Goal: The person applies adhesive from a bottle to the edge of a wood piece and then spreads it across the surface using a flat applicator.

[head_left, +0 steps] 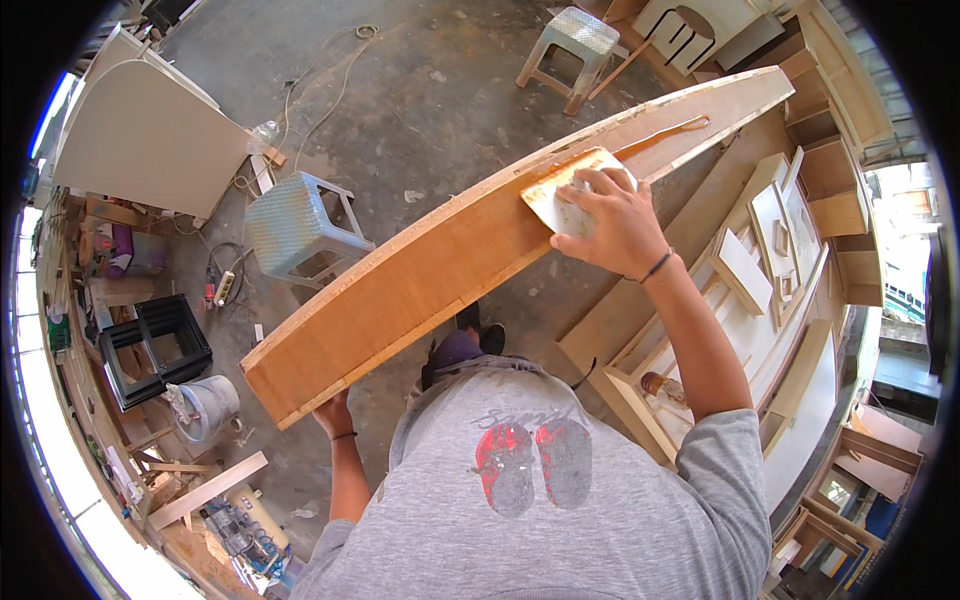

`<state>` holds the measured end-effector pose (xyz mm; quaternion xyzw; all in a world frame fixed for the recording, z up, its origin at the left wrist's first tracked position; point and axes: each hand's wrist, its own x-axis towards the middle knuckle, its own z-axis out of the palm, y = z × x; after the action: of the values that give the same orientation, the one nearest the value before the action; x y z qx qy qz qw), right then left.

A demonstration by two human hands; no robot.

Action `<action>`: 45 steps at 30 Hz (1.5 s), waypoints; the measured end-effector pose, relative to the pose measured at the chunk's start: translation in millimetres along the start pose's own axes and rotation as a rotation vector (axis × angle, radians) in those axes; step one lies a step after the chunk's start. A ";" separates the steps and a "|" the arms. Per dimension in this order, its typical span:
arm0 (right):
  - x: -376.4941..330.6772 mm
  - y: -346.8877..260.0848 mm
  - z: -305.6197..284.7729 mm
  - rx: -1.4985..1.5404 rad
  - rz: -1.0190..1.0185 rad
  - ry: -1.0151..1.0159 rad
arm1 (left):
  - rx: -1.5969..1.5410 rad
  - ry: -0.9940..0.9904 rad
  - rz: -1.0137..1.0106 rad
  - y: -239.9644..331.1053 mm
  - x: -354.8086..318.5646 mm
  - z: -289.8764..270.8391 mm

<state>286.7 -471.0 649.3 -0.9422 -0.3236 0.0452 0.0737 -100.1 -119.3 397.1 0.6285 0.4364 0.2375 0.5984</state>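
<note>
A long, curved wooden panel (400, 270) slants across in front of me, from the lower left to the upper right. My right hand (610, 222) grips a flat white spreader (556, 208), its upper edge smeared with yellowish glue, and presses it on the panel's face. Left of the spreader the face looks orange-brown and coated. A bead of brown glue (662, 132) runs in a looped line over the paler right end. My left hand (333, 412) is at the panel's lower left edge and seems to hold it from beneath, its fingers mostly hidden behind the wood.
Patterned plastic stools stand beyond the panel, one at left (290, 225), another at the far side (570, 50). Wooden frames (760, 270) lean at right, with a bottle (665, 388) among them. A bucket (205, 410), black frame (155, 350) and power strip (225, 288) are at left.
</note>
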 end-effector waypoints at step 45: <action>22.3 -12.5 -13.7 -0.028 0.015 -0.024 | 0.543 0.035 0.155 -28.4 3.4 -23.5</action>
<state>298.5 -449.0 664.1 -0.9449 -0.3181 0.0527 0.0563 -125.1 -106.4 373.1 0.7931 0.4449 0.1680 0.3806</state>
